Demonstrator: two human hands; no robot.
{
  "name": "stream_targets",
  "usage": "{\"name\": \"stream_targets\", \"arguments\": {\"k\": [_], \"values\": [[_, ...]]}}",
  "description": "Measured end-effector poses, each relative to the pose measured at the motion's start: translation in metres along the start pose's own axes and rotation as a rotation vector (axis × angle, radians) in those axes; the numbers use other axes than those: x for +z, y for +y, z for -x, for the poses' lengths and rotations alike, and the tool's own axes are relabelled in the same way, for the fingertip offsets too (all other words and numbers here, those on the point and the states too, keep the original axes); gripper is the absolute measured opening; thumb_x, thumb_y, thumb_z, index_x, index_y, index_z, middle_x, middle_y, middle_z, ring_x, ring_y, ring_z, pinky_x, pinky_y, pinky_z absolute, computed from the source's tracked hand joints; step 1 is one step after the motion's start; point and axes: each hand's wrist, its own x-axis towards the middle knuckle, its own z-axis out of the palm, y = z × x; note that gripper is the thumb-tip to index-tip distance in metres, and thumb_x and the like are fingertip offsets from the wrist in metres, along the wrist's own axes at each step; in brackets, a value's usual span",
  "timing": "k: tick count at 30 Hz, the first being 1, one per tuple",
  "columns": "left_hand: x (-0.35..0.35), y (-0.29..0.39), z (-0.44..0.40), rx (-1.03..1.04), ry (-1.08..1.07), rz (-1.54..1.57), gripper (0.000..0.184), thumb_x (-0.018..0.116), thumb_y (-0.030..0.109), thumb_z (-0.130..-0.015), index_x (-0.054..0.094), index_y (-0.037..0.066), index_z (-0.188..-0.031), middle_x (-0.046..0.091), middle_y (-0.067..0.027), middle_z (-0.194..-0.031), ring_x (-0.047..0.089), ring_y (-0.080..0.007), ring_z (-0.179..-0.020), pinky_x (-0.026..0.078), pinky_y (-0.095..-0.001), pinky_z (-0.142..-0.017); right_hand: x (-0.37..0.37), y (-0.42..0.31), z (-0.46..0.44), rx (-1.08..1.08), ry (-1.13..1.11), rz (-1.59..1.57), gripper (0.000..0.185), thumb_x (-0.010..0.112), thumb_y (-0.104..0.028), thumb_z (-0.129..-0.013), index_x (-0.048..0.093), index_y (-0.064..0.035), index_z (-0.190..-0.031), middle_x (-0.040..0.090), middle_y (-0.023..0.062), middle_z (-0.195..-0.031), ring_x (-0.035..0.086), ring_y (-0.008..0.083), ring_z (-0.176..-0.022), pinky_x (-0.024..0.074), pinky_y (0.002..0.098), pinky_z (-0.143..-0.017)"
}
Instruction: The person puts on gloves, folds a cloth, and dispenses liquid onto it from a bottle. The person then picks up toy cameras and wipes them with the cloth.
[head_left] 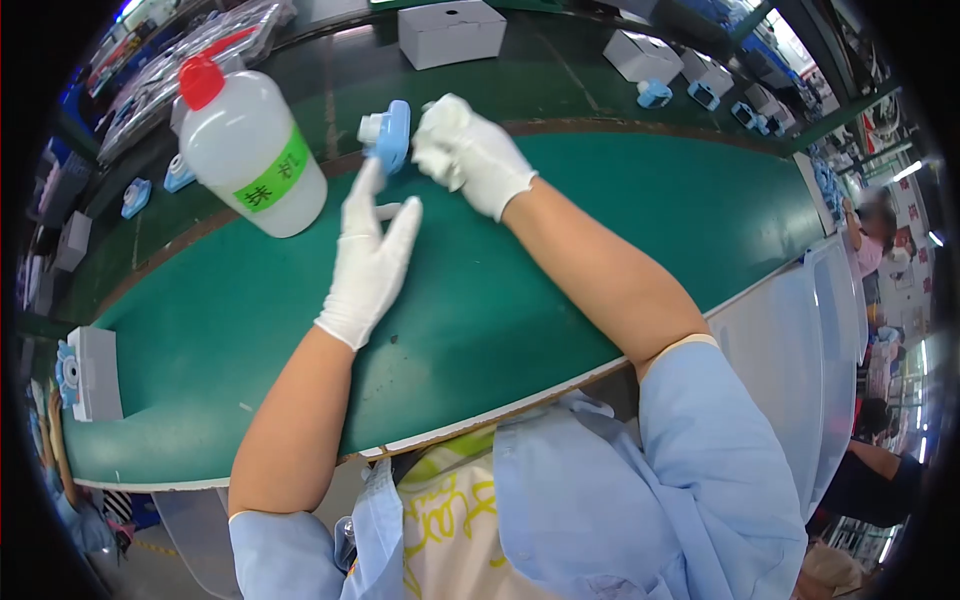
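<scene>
My left hand (370,262), in a white glove, has its thumb and forefinger spread apart. Its slightly blurred forefinger reaches the lower edge of a light-blue toy camera (397,135) with a pale lens; whether they touch is hard to tell. Just right of the toy camera, my gloved right hand (482,158) is closed around a crumpled white cloth (438,140). Left of both hands stands a translucent bottle (245,130) with a red cap and a green label.
A green tabletop (520,290) lies before me, with a darker belt (540,70) beyond it. White boxes (452,35) and more blue toy cameras (654,94) sit on the belt. Another white box (97,373) stands at the table's left end. Clear plastic bins (790,330) flank the right side.
</scene>
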Motion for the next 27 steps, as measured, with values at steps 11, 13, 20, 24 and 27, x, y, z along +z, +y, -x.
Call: {"name": "stream_targets", "arguments": {"k": [11,13,20,24,27], "values": [[-0.011,-0.002,-0.002,-0.039,-0.111,0.003,0.036,0.060,0.023,-0.094,0.059,0.002,-0.123,0.063,-0.0160,-0.115,0.065,-0.0242,-0.099,0.051,-0.0341,-0.088,0.066,-0.039,-0.043,-0.327,0.148,1.216,0.027,0.061,-0.011,-0.088,0.068,-0.0050,-0.113,0.069,0.0096,-0.109,0.065,0.0232,-0.105,0.0505,0.0332,-0.089],[-0.013,-0.002,-0.001,-0.046,-0.119,0.025,0.035,0.059,0.023,-0.094,0.059,0.002,-0.123,0.064,-0.0155,-0.115,0.065,-0.0241,-0.101,0.050,-0.0338,-0.089,0.081,-0.031,-0.048,0.018,0.036,1.058,0.032,0.058,-0.006,-0.085,0.068,-0.0060,-0.115,0.068,0.0125,-0.111,0.064,0.0286,-0.105,0.0505,0.0390,-0.090],[-0.021,-0.004,0.000,-0.089,-0.163,0.149,0.033,0.060,0.020,-0.095,0.059,0.002,-0.123,0.065,-0.0130,-0.115,0.064,-0.0200,-0.105,0.049,-0.0312,-0.092,0.057,-0.017,-0.073,0.200,0.131,0.310,0.024,0.053,-0.019,-0.098,0.067,-0.0050,-0.111,0.063,0.0003,-0.090,0.059,0.0088,-0.080,0.0485,0.0232,-0.070],[-0.020,-0.002,0.003,-0.096,-0.169,0.191,0.031,0.060,0.017,-0.096,0.060,0.002,-0.122,0.067,-0.0107,-0.112,0.063,-0.0151,-0.101,0.049,-0.0282,-0.089,0.057,-0.044,-0.033,0.256,0.266,0.185,0.028,0.056,-0.028,-0.098,0.066,-0.0038,-0.109,0.067,0.0035,-0.096,0.063,0.0126,-0.086,0.0515,0.0265,-0.072],[-0.020,0.000,0.001,-0.099,-0.187,0.142,0.031,0.055,0.018,-0.100,0.057,0.003,-0.127,0.065,-0.0061,-0.113,0.059,-0.0111,-0.103,0.046,-0.0256,-0.090,0.041,-0.055,-0.009,0.308,0.187,0.024,0.037,0.056,-0.030,-0.098,0.063,0.0029,-0.112,0.068,0.0117,-0.106,0.066,0.0188,-0.098,0.0549,0.0300,-0.084]]}}
